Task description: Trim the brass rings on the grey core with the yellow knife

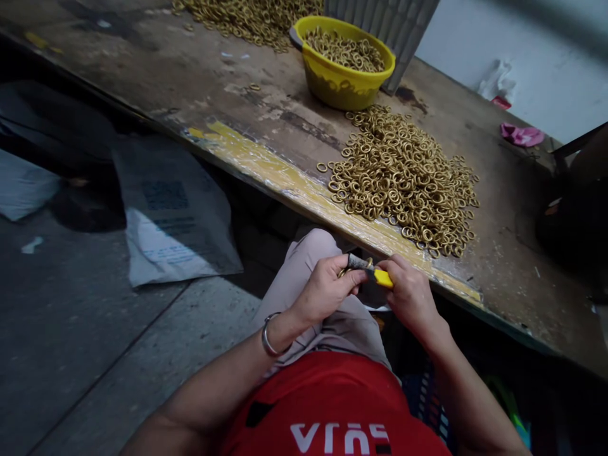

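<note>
Over my lap, just in front of the table edge, my two hands meet. My left hand (325, 291) is closed with thumb and forefinger pinched on a brass-coloured ring (369, 262); dark grey wrapping covers the forefinger tip. Another ring seems to sit inside its curled fingers, partly hidden. My right hand (412, 294) is wrapped round a yellow-handled tool (384, 278), whose working end lies against the ring and the left fingertips. The tool's exact kind is hidden by the fingers. Beyond the hands, a heap of brass-coloured rings (403, 177) lies on the table.
On the worn table (199, 82) stands a yellow basin (342, 82) filled with rings, before a grey ribbed crate (403, 31). Another ring pile (251, 19) lies farther back. A pink cloth (521, 135) is at right. Below left, a white sack (175, 215) rests on the floor.
</note>
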`<action>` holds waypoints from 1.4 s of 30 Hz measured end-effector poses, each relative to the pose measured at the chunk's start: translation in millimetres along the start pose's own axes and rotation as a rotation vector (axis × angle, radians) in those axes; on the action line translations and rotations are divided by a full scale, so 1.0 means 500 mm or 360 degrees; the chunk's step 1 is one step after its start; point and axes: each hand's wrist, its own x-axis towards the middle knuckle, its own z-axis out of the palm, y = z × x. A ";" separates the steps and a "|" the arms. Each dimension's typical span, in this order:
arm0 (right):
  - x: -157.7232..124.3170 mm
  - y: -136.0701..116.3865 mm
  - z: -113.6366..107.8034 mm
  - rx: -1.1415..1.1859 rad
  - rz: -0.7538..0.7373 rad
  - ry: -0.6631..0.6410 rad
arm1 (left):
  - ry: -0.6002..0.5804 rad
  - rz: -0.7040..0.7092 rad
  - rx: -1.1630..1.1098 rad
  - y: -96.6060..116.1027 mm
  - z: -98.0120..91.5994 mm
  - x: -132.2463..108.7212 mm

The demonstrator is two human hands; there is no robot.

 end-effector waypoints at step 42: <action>0.080 0.003 0.016 0.2656 0.0999 -0.0810 | 0.0370 0.0313 0.0474 -0.036 -0.004 0.011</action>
